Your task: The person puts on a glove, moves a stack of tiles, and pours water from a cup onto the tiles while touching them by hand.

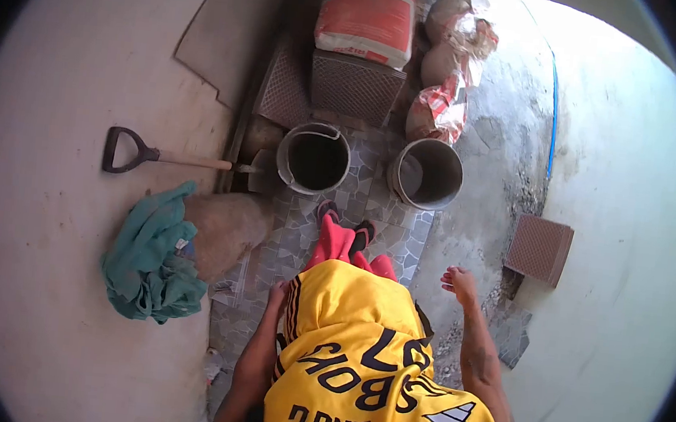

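My left hand (278, 293) hangs at my left hip, against the side of the yellow jersey (358, 349); its fingers are mostly hidden. Out to the other side, my right hand (459, 283) is held over the bare cement floor with its fingers apart and nothing in it. Two buckets stand on the floor in front of my feet. The left bucket (313, 159) looks dark inside, while the right bucket (427, 174) shows a greyish bottom. Neither hand touches them.
A shovel (190, 160) leans at the left wall, above a sack (227, 233) with green cloth (153, 255) beside it. Ahead, a cement bag (367, 17) lies on stacked brown tiles (355, 88). Torn sacks (441, 111) line the right, and another tile stack (538, 249) sits by the right wall.
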Tool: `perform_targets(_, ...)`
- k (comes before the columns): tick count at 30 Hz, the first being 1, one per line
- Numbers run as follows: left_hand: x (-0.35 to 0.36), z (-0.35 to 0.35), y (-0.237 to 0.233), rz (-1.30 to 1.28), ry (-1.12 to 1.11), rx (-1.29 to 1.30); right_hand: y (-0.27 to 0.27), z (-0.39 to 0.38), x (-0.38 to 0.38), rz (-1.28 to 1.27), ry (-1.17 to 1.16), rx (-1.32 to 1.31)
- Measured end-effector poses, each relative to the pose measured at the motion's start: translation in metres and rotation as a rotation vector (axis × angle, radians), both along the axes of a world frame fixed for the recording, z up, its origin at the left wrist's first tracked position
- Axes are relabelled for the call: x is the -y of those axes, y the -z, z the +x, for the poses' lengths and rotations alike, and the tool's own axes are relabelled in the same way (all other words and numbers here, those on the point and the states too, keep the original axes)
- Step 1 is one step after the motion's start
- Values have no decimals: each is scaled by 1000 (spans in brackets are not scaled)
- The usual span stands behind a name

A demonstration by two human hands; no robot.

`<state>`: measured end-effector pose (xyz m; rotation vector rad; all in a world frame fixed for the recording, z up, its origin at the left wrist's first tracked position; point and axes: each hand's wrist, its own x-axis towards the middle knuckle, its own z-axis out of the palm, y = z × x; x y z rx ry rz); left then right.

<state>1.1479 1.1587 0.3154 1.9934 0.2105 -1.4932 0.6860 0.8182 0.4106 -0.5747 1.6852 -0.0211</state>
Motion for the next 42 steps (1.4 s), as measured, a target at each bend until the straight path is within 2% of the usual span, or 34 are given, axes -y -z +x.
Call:
perform_targets(1, 3, -2, -13, 22, -53, -68, 1, 10, 9, -1, -30, 3)
perform_targets(6, 49, 1, -63, 212, -31, -44, -1, 47, 17, 2, -145, -8)
perform_targets(10, 83, 19, -39, 186, -90, -104, -2, 61, 22, 58, -151, -27)
perform_targets(15, 133, 55, -22, 9, -196, -1, 16, 83, 44, 62, -255, -74)
perform_targets(22, 226, 91, -54, -134, -168, 131, 61, 141, 141, -9, -369, 6)
perform_targets(26, 278, 105, -51, -214, -132, 183, 88, 198, 227, -96, -412, 128)
perform_targets(30, 351, 120, -45, -320, -130, 217, 126, 257, 314, -125, -338, 169)
perform_targets(34, 452, 147, -30, -405, -108, 245, 216, 285, 416, -109, -308, 271)
perform_targets(36, 503, 167, -9, -412, -41, 267, 254, 302, 461, -37, -99, 176)
perform_targets(37, 526, 176, 8, -415, -5, 276, 265, 309, 481, -117, -214, 171)
perform_targets(38, 546, 186, 31, -416, 6, 279, 276, 318, 501, -115, -233, 146)
perform_targets(42, 632, 223, 103, -434, 13, 297, 343, 319, 557, -75, -137, 168)
